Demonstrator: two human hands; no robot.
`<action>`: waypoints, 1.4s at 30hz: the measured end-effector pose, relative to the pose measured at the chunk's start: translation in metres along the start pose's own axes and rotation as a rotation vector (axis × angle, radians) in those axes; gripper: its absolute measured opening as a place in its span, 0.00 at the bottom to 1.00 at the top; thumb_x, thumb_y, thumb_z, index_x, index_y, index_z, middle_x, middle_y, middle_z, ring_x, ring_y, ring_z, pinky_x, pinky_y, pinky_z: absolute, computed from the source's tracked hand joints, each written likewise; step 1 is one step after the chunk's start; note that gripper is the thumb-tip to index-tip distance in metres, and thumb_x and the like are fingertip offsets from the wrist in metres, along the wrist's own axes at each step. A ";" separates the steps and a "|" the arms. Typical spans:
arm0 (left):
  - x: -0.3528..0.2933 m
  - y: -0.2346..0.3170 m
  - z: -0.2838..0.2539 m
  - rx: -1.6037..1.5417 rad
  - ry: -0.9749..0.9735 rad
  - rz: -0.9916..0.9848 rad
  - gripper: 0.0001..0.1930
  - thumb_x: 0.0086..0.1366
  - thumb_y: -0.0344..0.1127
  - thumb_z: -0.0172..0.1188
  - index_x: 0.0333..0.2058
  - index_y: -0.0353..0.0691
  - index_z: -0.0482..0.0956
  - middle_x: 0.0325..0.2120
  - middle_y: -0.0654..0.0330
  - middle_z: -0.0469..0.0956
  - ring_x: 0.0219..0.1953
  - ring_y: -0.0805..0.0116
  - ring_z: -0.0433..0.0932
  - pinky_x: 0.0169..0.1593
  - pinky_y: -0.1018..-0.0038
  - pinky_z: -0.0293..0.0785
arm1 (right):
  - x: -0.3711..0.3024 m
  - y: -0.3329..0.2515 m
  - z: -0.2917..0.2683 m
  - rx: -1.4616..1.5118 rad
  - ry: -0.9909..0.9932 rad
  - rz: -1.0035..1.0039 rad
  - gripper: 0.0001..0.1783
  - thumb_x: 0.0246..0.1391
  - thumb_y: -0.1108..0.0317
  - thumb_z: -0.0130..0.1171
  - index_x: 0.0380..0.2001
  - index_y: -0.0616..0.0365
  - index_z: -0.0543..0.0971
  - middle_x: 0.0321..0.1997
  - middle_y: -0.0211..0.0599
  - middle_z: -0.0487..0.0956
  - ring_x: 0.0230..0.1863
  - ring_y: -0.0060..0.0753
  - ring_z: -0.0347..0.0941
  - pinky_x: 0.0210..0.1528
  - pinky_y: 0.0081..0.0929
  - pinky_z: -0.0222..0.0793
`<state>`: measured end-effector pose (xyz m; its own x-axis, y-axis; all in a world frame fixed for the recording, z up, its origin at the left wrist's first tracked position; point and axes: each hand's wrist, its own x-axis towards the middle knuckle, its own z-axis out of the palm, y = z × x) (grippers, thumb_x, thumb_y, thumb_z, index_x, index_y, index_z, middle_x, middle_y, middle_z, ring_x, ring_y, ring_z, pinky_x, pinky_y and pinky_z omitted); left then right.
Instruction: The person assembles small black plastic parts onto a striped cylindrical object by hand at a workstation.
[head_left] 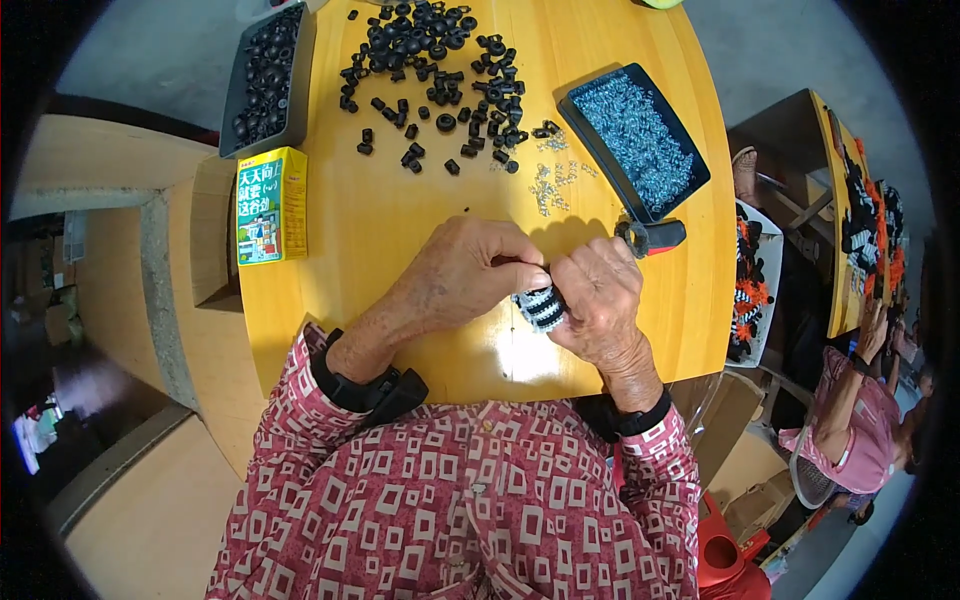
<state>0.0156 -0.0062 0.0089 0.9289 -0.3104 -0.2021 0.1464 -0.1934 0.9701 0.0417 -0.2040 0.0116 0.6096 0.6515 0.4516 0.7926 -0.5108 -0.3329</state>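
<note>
Near the table's front edge, a small black-and-white striped piece, knitted-looking (541, 309), sits between my two hands. My right hand (603, 295) is closed around its right side, fingers curled. At the upper edge of the piece, my left hand (460, 268) pinches with thumb and forefinger; anything tiny between these fingertips is hidden. Beyond the hands lie loose clear plastic bits (545, 190) and many small black plastic parts (445, 122). Close to my right knuckles rests a red-and-black object (662, 237) with a grey ring-like part beside it.
A dark tray (654, 211) of clear bits stands at the right, a dark bin (230, 142) of black parts at far left. A yellow-green carton (272, 207) is below that bin. Right of the table are a white container (771, 255) with orange-and-black pieces and a seated person (860, 420).
</note>
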 end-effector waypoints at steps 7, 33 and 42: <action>0.002 -0.004 0.002 -0.001 0.033 0.043 0.10 0.56 0.35 0.65 0.30 0.32 0.82 0.22 0.55 0.78 0.25 0.66 0.77 0.31 0.71 0.71 | 0.000 0.001 0.003 0.027 0.014 -0.020 0.11 0.27 0.71 0.60 0.18 0.56 0.69 0.19 0.33 0.63 0.24 0.37 0.64 0.29 0.34 0.58; 0.001 -0.012 0.005 -0.592 0.014 -0.056 0.11 0.63 0.25 0.63 0.44 0.32 0.79 0.38 0.61 0.81 0.41 0.75 0.80 0.48 0.80 0.76 | 0.005 -0.003 -0.016 0.451 0.046 0.285 0.17 0.40 0.79 0.68 0.37 0.59 0.81 0.30 0.34 0.81 0.31 0.36 0.74 0.36 0.30 0.69; -0.002 -0.012 0.009 -0.605 0.021 -0.022 0.11 0.63 0.26 0.63 0.44 0.32 0.79 0.36 0.63 0.81 0.41 0.77 0.78 0.47 0.82 0.75 | 0.007 -0.012 -0.018 0.445 0.056 0.257 0.17 0.36 0.80 0.69 0.34 0.59 0.80 0.31 0.33 0.79 0.32 0.35 0.73 0.35 0.29 0.69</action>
<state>0.0093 -0.0115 -0.0032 0.9289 -0.2929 -0.2267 0.3280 0.3661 0.8709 0.0363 -0.2036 0.0332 0.7934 0.4993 0.3481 0.5536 -0.3544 -0.7536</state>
